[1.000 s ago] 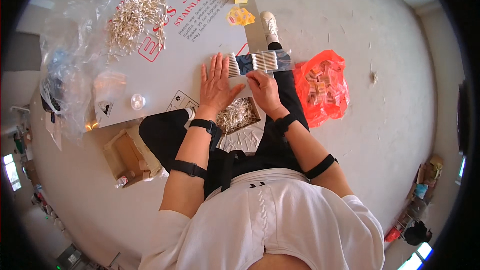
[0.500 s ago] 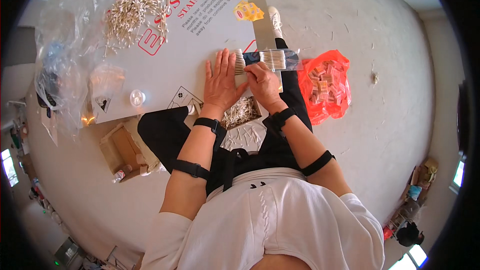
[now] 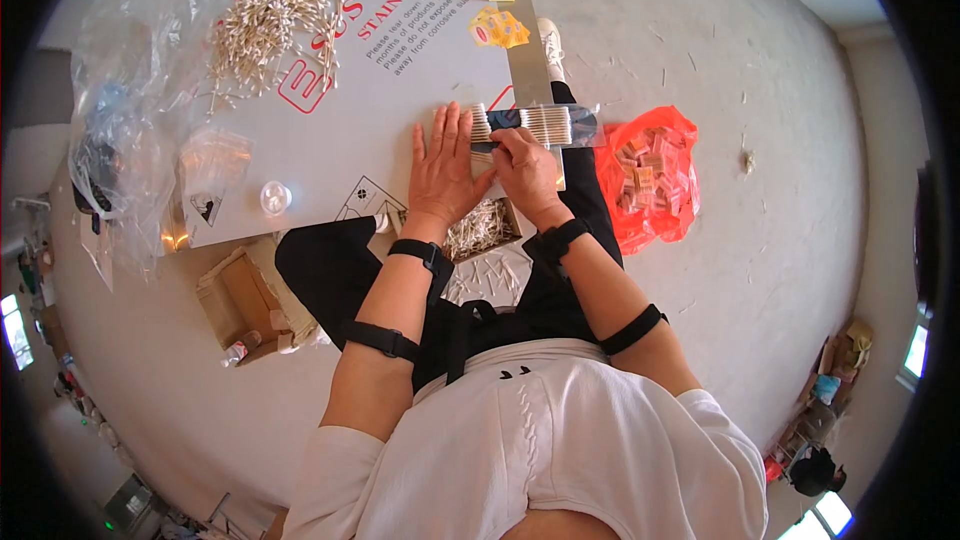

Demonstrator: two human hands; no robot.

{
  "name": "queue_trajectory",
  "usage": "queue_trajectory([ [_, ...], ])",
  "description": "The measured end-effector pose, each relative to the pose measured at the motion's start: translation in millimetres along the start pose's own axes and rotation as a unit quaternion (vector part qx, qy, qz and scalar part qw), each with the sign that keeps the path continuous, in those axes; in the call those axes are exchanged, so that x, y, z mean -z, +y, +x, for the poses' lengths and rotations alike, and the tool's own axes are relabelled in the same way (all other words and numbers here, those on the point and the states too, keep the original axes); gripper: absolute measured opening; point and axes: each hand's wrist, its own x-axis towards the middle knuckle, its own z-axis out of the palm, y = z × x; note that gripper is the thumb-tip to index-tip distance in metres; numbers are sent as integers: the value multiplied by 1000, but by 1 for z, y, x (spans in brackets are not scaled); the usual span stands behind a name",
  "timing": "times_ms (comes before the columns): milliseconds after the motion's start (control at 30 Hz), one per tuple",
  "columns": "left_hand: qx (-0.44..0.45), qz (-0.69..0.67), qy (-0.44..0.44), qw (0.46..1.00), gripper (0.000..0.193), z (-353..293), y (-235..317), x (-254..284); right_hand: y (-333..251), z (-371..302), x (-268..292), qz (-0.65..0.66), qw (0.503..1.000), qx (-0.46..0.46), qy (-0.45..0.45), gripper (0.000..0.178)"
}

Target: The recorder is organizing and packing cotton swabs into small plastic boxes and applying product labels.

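My left hand (image 3: 442, 170) lies flat on the metal-sheet tabletop with fingers stretched, its fingertips beside a short row of cotton swabs (image 3: 480, 124). Close by on the right, my right hand (image 3: 526, 172) is closed, fingers curled at the lower edge of a dark strip (image 3: 505, 120); whatever they pinch is hidden. Across that strip's right part lies a second row of cotton swabs (image 3: 546, 126), with clear plastic film (image 3: 586, 126) at its right end. Below my hands, an open box (image 3: 515, 233) holds loose swabs and is partly covered by my left wrist.
A large heap of cotton swabs (image 3: 280, 20) lies at the far left of the tabletop, beside clear plastic bags (image 3: 130, 150). Yellow packets (image 3: 500, 28) sit near the far right edge. A red bag (image 3: 680, 180) of small packs stands right; an open cardboard box (image 3: 235, 305) stands lower left.
The whole view has shifted slightly. Both hands stay in nearly the same place by the swab rows; the left remains flat and the right curled.
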Motion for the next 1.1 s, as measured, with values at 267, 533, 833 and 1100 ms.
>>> queue_trajectory([
  [267,-4,10,9,1000,85,0,-1,-2,5,-1,-1,-42,998,19,-43,8],
  [533,0,-6,5,1000,87,0,-2,-1,-1,1,-3,-30,999,-15,-21,10],
  [833,2,-16,1,1000,88,0,-1,0,0,4,-2,-41,998,-19,-41,14],
  [1100,2,-17,1,1000,90,-1,-2,0,-6,12,2,-37,996,-52,-66,20],
])
